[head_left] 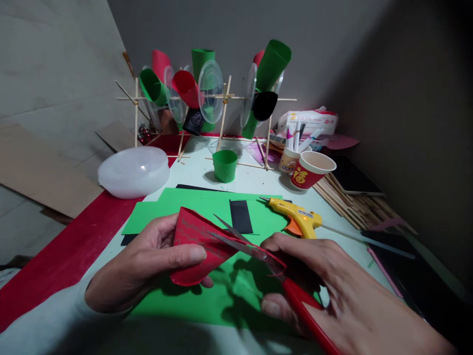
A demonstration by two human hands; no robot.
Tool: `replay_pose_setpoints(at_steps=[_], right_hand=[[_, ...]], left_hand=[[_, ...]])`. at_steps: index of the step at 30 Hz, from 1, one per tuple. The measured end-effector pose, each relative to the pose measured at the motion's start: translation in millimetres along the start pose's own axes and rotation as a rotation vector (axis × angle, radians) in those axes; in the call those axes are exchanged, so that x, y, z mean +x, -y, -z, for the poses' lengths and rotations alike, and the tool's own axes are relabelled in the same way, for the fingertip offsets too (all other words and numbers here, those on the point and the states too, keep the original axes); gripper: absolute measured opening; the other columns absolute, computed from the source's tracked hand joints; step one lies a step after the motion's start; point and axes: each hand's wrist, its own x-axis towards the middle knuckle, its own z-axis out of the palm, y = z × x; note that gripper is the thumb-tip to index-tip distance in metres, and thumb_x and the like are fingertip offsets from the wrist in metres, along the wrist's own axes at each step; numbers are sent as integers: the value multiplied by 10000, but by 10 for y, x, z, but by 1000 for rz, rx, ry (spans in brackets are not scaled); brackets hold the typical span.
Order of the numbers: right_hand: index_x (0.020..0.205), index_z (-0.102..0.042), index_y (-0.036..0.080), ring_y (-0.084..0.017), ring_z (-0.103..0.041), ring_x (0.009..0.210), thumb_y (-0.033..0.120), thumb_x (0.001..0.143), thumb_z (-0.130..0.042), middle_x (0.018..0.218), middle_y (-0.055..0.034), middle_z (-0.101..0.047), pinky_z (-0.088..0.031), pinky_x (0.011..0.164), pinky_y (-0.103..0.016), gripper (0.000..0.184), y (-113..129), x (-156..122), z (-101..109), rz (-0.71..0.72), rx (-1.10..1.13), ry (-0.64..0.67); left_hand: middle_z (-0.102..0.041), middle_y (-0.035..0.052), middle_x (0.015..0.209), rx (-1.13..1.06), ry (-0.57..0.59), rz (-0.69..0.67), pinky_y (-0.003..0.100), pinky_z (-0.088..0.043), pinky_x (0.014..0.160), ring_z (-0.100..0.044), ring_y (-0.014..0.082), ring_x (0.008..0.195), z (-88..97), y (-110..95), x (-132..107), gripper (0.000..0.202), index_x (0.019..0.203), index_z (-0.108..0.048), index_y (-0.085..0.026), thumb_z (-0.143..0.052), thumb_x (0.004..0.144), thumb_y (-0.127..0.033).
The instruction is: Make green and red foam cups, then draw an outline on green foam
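Red sheeting (197,234) is being pinched by the left hand (148,261). Scissors (263,255) are being held by the half-open right hand (343,276).

Left hand (144,261) pinching, right hand (351,281) gripping

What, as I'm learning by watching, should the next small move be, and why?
Probably a gentle squeeze of the scissors with the right hand: the blades stand parted at the red piece's edge, one crossing in front of it, and the left hand holds that piece with its thumb across the front.
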Motion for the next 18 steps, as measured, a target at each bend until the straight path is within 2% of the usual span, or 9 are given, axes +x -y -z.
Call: replay_pose_setpoints(at_steps=[4, 8, 14, 18], right_hand=[[686, -604, 268, -130, -497, 450, 410, 801, -678, 508, 60, -542, -413, 403, -244, 198, 2, 12, 7, -25, 12, 18], [721, -623, 255, -144, -547, 523, 461, 843, -671, 574, 41, -568, -399, 418, -248, 244, -37, 0, 24, -20, -89, 63], [752, -644, 248, -152, -600, 599, 465, 857, -690, 635, 32, -587, -419, 451, -247, 245, -126, -29, 7, 16, -130, 35], [755, -629, 263, -171, -590, 632, 518, 867, -664, 668, 23, -595, -452, 501, -276, 281, -190, -67, -32, -41, -189, 33]], left_hand=[[-795, 55, 797, -1, 42, -15, 269, -619, 626, -755, 236, 675, 3, 1, 14, 336, 937, -719, -206, -886, 686, -354], [-787, 59, 781, 10, 53, -21, 245, -603, 602, -742, 220, 657, 17, 10, 30, 343, 957, -722, -193, -874, 697, -358], [-779, 37, 802, 2, 39, -10, 276, -618, 618, -731, 217, 665, 3, 5, 24, 359, 974, -709, -210, -874, 689, -354], [-771, 28, 801, 11, 48, -25, 256, -615, 598, -730, 203, 644, 1, 12, 30, 343, 937, -707, -198, -879, 686, -356]])
